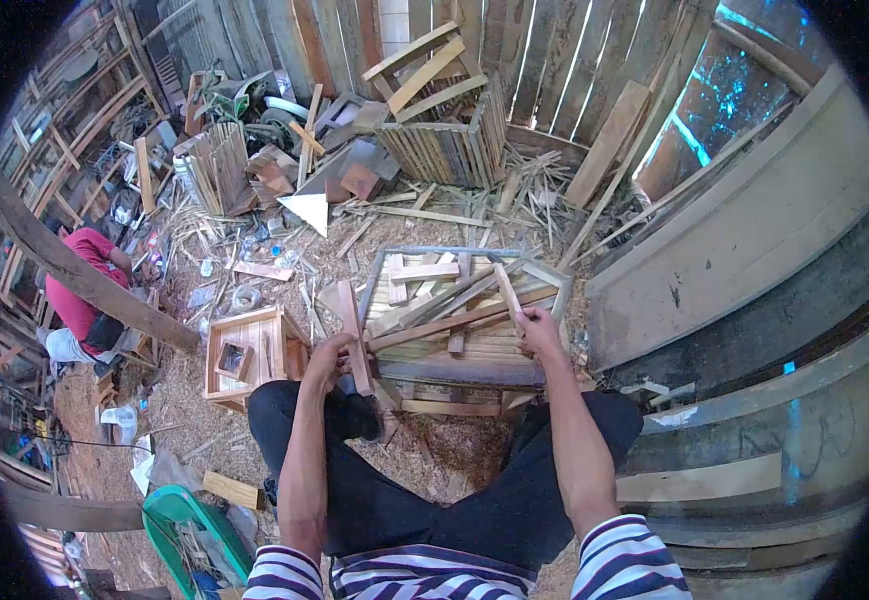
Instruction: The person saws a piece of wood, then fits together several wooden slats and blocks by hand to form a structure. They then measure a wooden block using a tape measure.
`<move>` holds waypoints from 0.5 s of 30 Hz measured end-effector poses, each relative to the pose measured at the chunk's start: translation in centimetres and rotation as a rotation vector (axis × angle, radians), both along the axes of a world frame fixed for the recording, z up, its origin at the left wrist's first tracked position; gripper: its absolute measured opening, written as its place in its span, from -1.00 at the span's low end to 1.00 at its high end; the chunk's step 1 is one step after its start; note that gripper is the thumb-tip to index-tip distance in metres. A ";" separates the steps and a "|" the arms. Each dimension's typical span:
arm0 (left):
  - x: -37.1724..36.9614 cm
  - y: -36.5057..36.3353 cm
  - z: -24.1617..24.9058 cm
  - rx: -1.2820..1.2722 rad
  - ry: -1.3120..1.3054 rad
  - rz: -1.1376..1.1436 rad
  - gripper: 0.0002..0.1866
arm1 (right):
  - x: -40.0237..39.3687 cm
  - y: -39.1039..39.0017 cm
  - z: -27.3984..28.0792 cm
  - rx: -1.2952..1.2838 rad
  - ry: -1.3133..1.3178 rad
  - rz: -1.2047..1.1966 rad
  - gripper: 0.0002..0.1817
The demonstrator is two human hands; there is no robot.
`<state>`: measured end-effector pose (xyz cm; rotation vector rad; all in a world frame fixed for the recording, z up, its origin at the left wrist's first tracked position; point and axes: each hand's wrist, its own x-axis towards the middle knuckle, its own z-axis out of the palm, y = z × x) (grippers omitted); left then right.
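Note:
A low slatted wooden bench (pixel 555 290) stands in front of my knees, with several loose wood strips lying across it. My left hand (pixel 329 362) is closed round a flat reddish wood piece (pixel 355 345) at the bench's left edge. My right hand (pixel 538 330) grips the lower end of a short pale strip (pixel 507 293) that slants up over the right part of the bench. Between the two hands a long brown strip (pixel 455 322) lies diagonally; whether either hand touches it is unclear. A short pale block (pixel 425 272) rests near the bench's far left.
On the left stands a small wooden box (pixel 240 325). A person in a red top (pixel 90 285) sits farther left. The green plastic container (pixel 170 530) is at the lower left. Scrap wood and a slatted crate (pixel 440 150) lie beyond the bench; large boards (pixel 745 230) lean at right.

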<state>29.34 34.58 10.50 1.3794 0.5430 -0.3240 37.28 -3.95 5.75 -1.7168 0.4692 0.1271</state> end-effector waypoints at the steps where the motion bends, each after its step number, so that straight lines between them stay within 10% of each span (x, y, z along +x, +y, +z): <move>1: -0.1 0.1 -0.4 0.002 -0.016 0.003 -0.66 | 0.1 -0.2 -0.6 0.003 0.001 0.001 -0.81; 6: -0.2 0.1 -1.7 0.078 -0.001 0.063 -0.70 | 1.4 -1.0 -4.4 -0.408 -0.267 0.058 -0.80; 15: -0.9 0.0 -2.8 0.045 -0.051 0.164 -0.75 | -2.4 2.6 5.1 -0.835 -0.060 0.186 -0.70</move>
